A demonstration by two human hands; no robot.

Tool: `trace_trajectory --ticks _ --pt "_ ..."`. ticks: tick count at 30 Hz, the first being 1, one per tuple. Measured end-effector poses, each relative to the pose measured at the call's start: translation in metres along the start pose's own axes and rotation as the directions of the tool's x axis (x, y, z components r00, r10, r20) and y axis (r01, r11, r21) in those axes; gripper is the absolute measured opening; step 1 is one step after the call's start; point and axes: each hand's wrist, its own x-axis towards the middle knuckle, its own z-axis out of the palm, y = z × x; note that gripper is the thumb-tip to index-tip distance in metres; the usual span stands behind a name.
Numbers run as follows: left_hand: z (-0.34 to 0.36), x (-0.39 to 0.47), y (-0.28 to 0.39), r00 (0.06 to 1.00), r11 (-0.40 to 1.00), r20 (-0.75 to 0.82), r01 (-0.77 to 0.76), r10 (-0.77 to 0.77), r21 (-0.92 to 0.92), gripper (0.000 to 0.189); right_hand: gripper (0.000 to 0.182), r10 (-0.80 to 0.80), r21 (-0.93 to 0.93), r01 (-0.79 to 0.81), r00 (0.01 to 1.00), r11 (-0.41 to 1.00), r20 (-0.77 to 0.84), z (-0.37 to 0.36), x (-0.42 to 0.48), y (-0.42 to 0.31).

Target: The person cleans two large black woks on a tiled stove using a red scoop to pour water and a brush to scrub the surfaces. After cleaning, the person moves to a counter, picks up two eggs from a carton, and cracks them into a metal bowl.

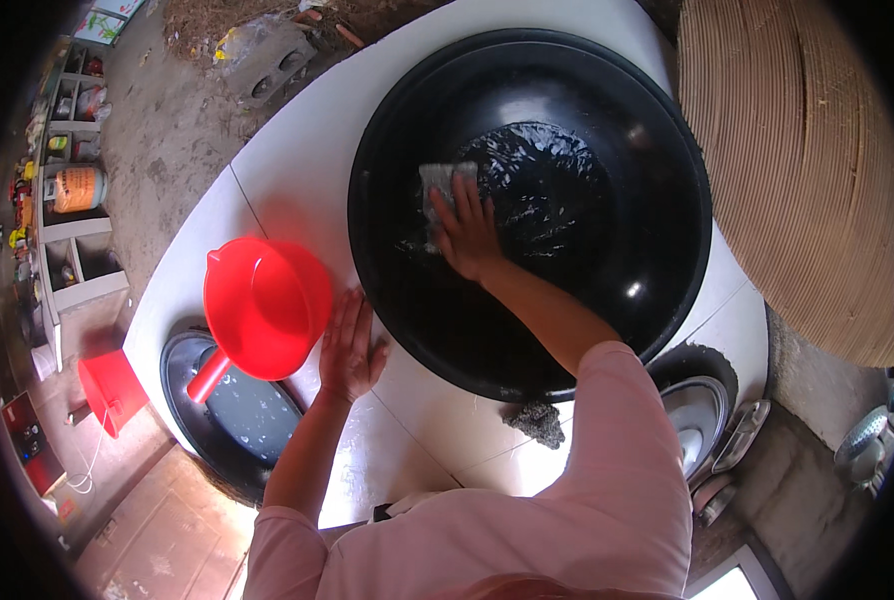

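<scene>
My right hand [467, 229] is pressed with spread fingers over a thin grey scrubbing cloth [438, 180] on the inner wall of a large black wok [567, 322]. Shallow water [541, 161] glistens at the wok's bottom. Flat on the white tiled stove top [409, 435] lies my left hand [351, 352], holding nothing, between the wok's rim and a red plastic dipper [274, 311]. The dipper's handle juts out over a second dark pan [244, 412] of cloudy, bubbly water, set into the stove top. Close to the wok's near edge sits a dark grey clump of scouring material [538, 425].
A round ribbed lid [792, 165] leans at the right. Below it, a metal pot lid [691, 427] covers part of another opening. At the left stand a red bucket [113, 390], an orange-labelled gas cylinder [77, 189] and shelves [87, 292]. A concrete block [274, 64] lies beyond.
</scene>
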Motion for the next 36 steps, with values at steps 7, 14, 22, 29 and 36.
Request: trace_trajectory --ticks 7,14,22,29,36 --pt "0.000 0.002 -0.003 0.998 0.999 -0.048 -0.040 0.041 0.024 0.051 0.059 0.205 -0.325 -0.317 0.919 0.891 -0.335 -0.030 0.074 0.122" --pt "0.002 0.009 -0.002 0.991 0.996 -0.101 -0.087 0.086 -0.007 0.053 0.064 0.387 -0.055 -0.472 0.779 0.880 -0.493 -0.002 0.082 0.061" --pt "0.001 0.001 -0.001 0.997 0.999 -0.061 -0.044 0.042 -0.023 0.054 0.058 -0.117 -0.023 0.122 0.981 0.992 0.153 -0.013 -0.007 0.041" --pt "0.003 0.005 -0.002 0.994 0.997 -0.080 -0.071 0.072 0.017 0.055 0.055 0.088 -0.500 -0.096 0.995 0.861 -0.038 -0.056 0.035 0.141" --pt "0.000 0.004 -0.001 0.999 0.999 -0.038 -0.023 0.024 0.027 0.055 0.059 0.246 -0.650 -0.074 0.953 0.756 0.177 -0.109 -0.083 0.171"
